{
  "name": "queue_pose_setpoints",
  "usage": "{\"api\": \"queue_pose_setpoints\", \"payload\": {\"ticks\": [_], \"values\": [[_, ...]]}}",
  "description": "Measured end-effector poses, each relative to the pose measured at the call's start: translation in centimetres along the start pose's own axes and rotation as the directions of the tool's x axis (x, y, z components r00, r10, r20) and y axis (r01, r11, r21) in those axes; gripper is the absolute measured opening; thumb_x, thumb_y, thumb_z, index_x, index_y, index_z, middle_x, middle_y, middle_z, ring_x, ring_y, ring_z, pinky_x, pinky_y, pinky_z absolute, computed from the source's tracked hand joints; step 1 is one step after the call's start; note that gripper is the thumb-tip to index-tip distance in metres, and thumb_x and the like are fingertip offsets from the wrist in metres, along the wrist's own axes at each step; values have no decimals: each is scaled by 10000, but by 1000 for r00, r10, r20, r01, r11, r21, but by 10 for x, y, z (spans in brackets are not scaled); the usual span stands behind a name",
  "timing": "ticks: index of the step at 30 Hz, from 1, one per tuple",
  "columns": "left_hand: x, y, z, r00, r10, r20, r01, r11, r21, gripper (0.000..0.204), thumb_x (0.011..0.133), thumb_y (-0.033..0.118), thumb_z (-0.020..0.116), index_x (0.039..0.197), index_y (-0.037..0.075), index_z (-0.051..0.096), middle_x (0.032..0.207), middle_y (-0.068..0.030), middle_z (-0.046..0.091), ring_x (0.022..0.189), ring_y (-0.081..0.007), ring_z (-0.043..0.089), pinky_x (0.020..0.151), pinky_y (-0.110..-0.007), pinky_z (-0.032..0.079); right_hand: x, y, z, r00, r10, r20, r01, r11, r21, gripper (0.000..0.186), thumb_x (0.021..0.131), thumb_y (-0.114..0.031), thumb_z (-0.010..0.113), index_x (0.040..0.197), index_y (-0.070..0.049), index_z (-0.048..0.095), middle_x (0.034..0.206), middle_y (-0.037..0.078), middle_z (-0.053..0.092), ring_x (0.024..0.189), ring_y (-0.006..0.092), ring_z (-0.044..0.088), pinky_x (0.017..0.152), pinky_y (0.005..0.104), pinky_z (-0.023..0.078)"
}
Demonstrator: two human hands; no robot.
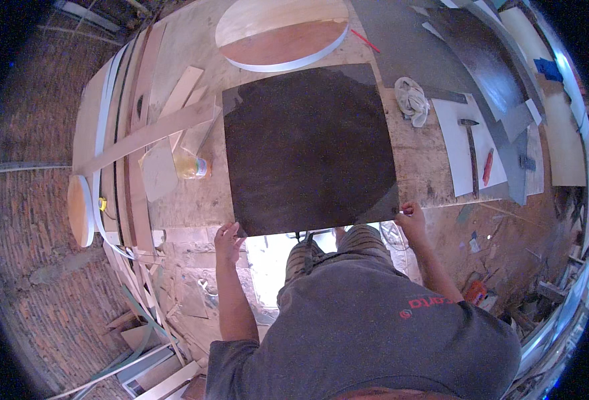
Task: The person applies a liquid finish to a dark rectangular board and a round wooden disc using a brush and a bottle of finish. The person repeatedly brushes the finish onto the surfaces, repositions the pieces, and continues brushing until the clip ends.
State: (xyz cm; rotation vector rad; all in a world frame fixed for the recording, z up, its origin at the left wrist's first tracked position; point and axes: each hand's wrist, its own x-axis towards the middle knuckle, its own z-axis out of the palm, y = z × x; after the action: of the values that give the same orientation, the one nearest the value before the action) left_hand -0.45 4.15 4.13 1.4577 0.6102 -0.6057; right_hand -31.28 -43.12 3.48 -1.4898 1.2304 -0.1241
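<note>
A dark, square sheet [308, 153] spans the middle of the workbench, its near edge level with the bench front. Most of its face is blackish-brown with a rounded outline, and the corners look greyer. My left hand [228, 241] pinches its near left corner. At the near right corner, my right hand [411, 221] has its fingers closed on the edge. Just beyond the far edge lies a round wooden panel [281, 40] with a white rim. The sheet's underside is hidden.
Left of the sheet stand a yellowish container [191, 167] and several wood strips [151, 137]. To the right are a crumpled white cloth [412, 102], a hammer [472, 157], a red-handled tool [488, 167] and grey sheets [491, 70]. Offcuts [144, 353] clutter the floor at left.
</note>
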Motion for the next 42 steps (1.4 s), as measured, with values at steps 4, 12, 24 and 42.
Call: {"api": "queue_pose_setpoints", "payload": {"ticks": [4, 12, 24, 42], "values": [[-6, 4, 13, 954, 74, -290, -2, 970, 243, 348, 869, 202, 829, 1106, 73, 608, 953, -26, 636, 799, -141, 587, 703, -320, 524, 6, 10, -11, 970, -225, -92, 175, 909, -378, 271, 789, -77, 733, 1043, -43, 643, 966, 80, 662, 808, 193, 653, 734, 338, 556], [-40, 50, 85, 808, 563, 173, -553, 622, 554, 234, 892, 199, 798, 889, 2, 671, 787, -26, 641, 715, -94, 556, 657, -266, 463, 67, -81, 2, 949, -135, -284, 191, 965, 181, 355, 917, -238, 718, 1215, -53, 662, 1069, 70, 721, 929, 184, 698, 821, 326, 537], [106, 188, 318, 748, 648, 144, -664, 734, 142, 511, 967, 292, 719, 1302, -72, 593, 1138, -133, 672, 1052, -193, 638, 977, -307, 487, 364, -300, 120, 963, -256, -88, 270, 918, 289, 315, 955, -369, 647, 1114, -100, 686, 1025, 39, 711, 913, 179, 644, 795, 375, 489], [329, 260, 399, 880, 474, -17, -465, 870, 163, 749, 988, 502, 631, 1495, -18, 446, 1457, -160, 544, 1327, -291, 513, 1107, -423, 418, 590, -435, 143, 904, -386, 182, 419, 885, -205, 754, 957, -695, 521, 1193, -14, 745, 1223, 215, 719, 1192, 332, 654, 1021, 424, 466]]}}
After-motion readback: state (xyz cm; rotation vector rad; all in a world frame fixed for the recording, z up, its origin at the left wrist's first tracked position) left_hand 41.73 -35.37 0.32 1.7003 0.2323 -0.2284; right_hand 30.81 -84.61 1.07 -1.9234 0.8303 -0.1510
